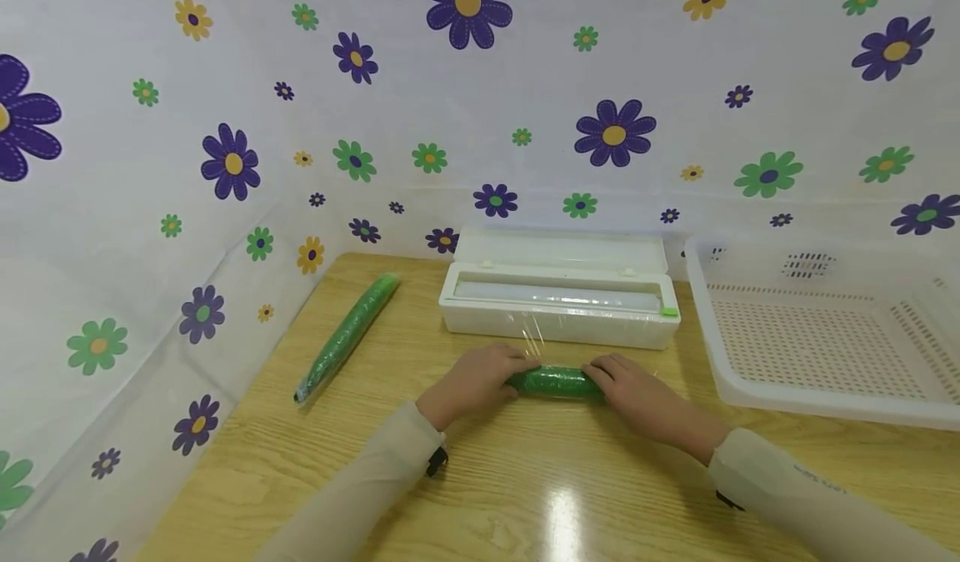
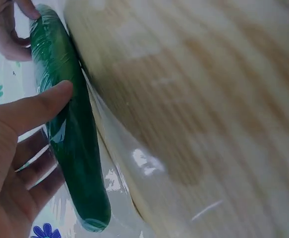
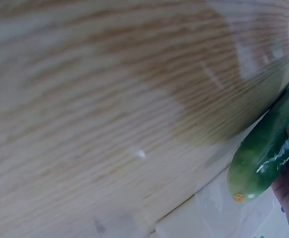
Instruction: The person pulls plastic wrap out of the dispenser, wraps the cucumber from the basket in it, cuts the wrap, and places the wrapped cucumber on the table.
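A green cucumber [image 1: 558, 383] with shiny clear film around it lies crosswise on the wooden table between both hands. The left hand [image 1: 483, 381] grips its left part; in the left wrist view the thumb [image 2: 60, 94] presses on top, with the fingers behind. At the other end the right hand [image 1: 637, 399] holds the cucumber [image 3: 265, 153], its thumb on top in the right wrist view. Clear film stretches from the cucumber toward a white cling film box [image 1: 558, 324], whose lid stands up behind the film roll [image 1: 555, 295].
Another film-wrapped cucumber [image 1: 348, 337] lies slanted on the left of the table [image 1: 480, 495]. A white perforated basket [image 1: 708, 337] stands at the right. Behind and at the left hangs a white flower-patterned sheet [image 1: 525, 78].
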`<state>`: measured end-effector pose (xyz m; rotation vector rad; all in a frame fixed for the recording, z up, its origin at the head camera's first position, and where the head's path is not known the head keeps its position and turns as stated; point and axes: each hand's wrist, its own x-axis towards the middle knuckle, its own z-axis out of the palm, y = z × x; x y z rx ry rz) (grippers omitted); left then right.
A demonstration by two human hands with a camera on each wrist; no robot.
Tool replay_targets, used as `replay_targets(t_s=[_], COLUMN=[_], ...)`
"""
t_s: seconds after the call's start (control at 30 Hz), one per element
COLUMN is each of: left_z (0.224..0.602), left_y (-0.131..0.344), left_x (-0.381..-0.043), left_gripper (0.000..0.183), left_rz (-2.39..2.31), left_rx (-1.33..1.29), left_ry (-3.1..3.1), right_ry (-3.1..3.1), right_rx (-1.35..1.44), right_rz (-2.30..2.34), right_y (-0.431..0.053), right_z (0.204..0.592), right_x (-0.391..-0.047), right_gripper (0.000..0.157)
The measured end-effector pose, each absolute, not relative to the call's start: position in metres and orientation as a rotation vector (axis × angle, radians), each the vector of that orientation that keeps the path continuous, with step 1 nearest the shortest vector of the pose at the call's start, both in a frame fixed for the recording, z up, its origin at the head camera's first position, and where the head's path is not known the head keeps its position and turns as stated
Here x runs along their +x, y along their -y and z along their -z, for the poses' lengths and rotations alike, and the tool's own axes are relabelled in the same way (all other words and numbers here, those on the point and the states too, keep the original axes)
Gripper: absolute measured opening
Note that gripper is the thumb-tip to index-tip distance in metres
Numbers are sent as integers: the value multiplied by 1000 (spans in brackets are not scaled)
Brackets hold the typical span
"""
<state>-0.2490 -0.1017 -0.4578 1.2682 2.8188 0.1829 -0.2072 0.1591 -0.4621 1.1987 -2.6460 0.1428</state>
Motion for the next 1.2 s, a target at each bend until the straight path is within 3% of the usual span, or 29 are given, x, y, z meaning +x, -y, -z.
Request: replay_targets(t_s=[0.3, 0.57, 1.03, 1.2], left_z=[466, 460, 463, 462], left_y=[109, 100, 90, 88], left_x=[-258, -248, -254, -259], left_gripper=[66, 48, 52, 48], left_rz=[-344, -135, -93, -75], left_rx=[1200, 1516, 1270, 1254], left_ry=[-2796, -2933, -2939, -2928], right_ry=[2645, 2674, 2680, 2674], right_rx=[1225, 1205, 1181, 1146], right_rz=[-141, -127, -191, -131], right_y=[-159, -160, -162, -162], right_z=[465, 463, 461, 462], right_x=[-212, -215, -219, -223], right_gripper=[37, 38, 47, 43])
